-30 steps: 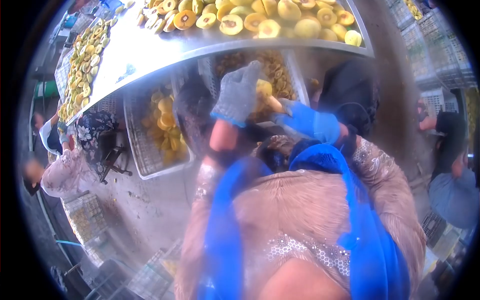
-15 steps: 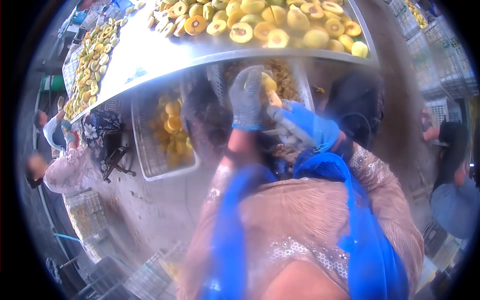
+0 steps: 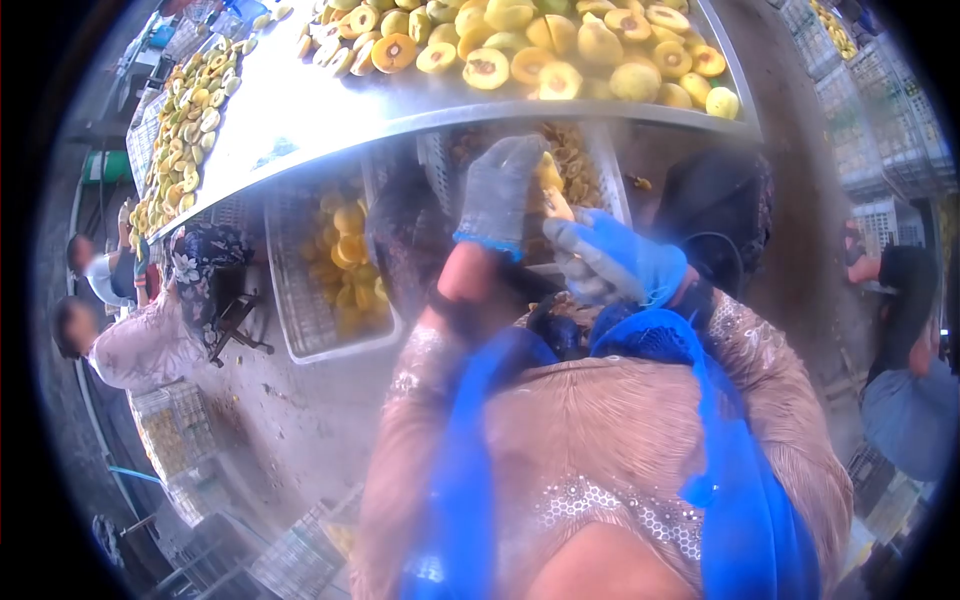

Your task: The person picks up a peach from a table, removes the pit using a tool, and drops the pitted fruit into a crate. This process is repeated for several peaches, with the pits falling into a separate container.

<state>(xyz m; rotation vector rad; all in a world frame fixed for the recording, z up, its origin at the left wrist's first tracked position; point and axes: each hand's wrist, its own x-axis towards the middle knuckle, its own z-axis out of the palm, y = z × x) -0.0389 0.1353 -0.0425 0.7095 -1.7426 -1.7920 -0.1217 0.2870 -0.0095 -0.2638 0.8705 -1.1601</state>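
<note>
My left hand (image 3: 503, 192), in a grey glove with a blue cuff, is closed round a yellow fruit piece (image 3: 549, 172). My right hand (image 3: 607, 258), in a blue and grey glove, is closed just right of it on a small pale tool (image 3: 558, 205), whose tip meets the fruit; its exact shape is blurred. Both hands are below the table's front edge, over a crate of fruit pieces (image 3: 575, 165). Halved yellow fruits (image 3: 486, 68) lie piled on the metal table (image 3: 330, 115).
A white crate of yellow fruit (image 3: 345, 352) stands on the floor at the left. Co-workers (image 3: 150, 340) sit at the far left, and another person (image 3: 905, 400) is at the right. Stacked crates (image 3: 865, 115) stand at the upper right.
My left hand has turned slightly, its back now covering more of the fruit. The fingers of my right hand have curled closer together round the tool.
</note>
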